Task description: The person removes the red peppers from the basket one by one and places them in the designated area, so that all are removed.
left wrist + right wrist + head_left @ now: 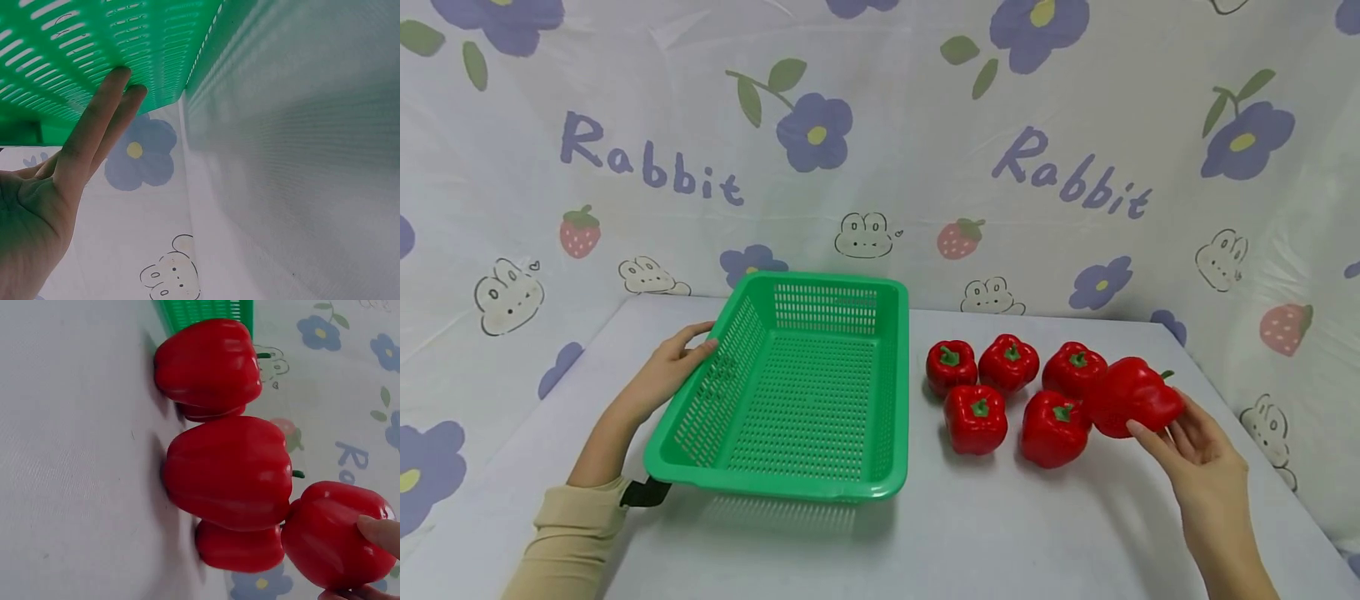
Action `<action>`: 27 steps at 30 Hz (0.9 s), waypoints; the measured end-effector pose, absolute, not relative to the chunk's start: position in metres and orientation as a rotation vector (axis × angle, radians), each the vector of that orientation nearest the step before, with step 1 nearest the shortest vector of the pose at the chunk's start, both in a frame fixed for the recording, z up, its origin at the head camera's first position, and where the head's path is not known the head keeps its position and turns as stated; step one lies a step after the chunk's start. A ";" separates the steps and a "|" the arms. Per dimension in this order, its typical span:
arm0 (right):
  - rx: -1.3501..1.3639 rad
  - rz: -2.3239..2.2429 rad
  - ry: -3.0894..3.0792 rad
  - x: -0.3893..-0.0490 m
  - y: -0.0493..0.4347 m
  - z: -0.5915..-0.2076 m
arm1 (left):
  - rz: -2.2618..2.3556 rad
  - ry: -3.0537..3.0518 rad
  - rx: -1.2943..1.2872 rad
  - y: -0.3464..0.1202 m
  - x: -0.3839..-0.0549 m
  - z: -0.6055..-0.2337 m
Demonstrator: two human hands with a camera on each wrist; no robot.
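My right hand pinches a red bell pepper between thumb and fingers, above the table at the right. It is tipped so its green stem points right. In the right wrist view, the held pepper shows at the lower right with the thumb on it. Beside it several red bell peppers stand on the table, stems up. My left hand holds the left rim of a green plastic basket. In the left wrist view, straight fingers lie against the basket's slotted outer wall. The basket holds nothing.
A white table lies under everything. Behind it hangs a white cloth printed with flowers, rabbits and strawberries. The basket stands left of the peppers, its near edge casting a shadow on the table.
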State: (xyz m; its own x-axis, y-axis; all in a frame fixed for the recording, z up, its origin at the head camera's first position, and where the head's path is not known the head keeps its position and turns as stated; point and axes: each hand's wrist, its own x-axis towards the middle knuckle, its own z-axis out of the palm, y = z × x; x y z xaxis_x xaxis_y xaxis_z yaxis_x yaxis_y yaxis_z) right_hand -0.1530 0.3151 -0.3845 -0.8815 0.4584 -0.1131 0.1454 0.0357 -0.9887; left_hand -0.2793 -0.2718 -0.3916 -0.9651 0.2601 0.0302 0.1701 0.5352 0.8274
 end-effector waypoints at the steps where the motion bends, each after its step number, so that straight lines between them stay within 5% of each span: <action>1: -0.639 1.943 -2.055 -0.153 0.318 -0.386 | 1.420 2.667 0.375 -0.272 -0.279 -0.392; 27: -0.744 1.962 -1.972 -0.156 0.311 -0.391 | 1.390 2.687 0.374 -0.271 -0.280 -0.393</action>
State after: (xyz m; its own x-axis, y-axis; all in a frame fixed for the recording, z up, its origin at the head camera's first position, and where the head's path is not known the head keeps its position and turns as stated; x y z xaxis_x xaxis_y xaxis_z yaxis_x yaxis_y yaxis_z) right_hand -0.1556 0.3109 -0.3912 -0.8346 0.5242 -0.1691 0.1718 -0.0439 -0.9842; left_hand -0.2799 -0.2714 -0.3928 -0.9656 0.2583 0.0292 0.1730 0.5548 0.8138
